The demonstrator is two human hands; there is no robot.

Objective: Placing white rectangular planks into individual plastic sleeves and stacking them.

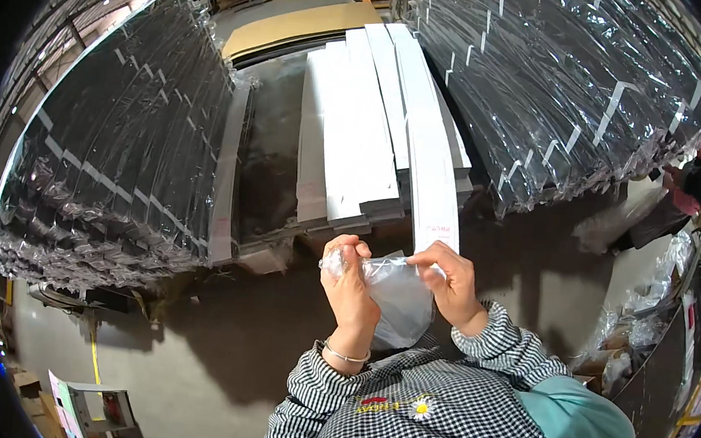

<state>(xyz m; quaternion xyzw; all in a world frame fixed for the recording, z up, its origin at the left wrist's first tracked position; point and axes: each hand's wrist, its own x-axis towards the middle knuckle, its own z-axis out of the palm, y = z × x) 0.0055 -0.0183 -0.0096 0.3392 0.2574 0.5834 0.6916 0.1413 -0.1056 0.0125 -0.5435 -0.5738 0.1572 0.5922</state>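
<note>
A clear plastic bag (401, 305) hangs in front of my chest between both hands. My left hand (351, 290) is closed round a bunched part of the bag, with crumpled film showing above the thumb. At the bag's upper right edge, my right hand (455, 285) pinches the film between thumb and fingers. Just beyond the right hand lies the near end of a long white flat strip (431, 155) with faint red print. Whether the strip touches the bag cannot be made out. More long white flat pieces (349, 135) lie stacked beside it.
Tall stacks of dark, film-wrapped panels stand at left (124, 141) and right (562, 87). Brown boards (300, 27) lie beyond the white pieces. At far right another person (686, 194) handles clear film. A small open-sided stand (96, 405) is at lower left.
</note>
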